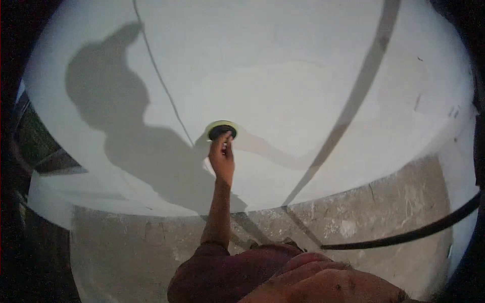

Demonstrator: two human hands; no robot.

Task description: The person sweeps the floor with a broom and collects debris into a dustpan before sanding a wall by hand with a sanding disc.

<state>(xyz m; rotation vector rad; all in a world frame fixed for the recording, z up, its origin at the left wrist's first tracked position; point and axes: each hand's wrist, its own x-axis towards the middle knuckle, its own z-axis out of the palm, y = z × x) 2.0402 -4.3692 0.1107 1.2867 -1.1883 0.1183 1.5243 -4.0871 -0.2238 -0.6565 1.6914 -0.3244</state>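
Observation:
My left hand (222,159) is raised at arm's length against a white plastered surface (283,76). Its fingers are closed on a small round pad (221,130), dark in the middle with a pale yellowish rim, pressed flat to the surface. The maroon sleeve (212,257) of that arm shows at the bottom. A blurred stretch of bare skin (333,285) fills the bottom right edge, perhaps my right arm. No right hand shows.
Below the white area runs a band of bare grey concrete (384,212). A black cable (419,232) crosses it at the right. A thin line (161,81) runs down the white surface to the pad. My shadow (116,116) falls at the left.

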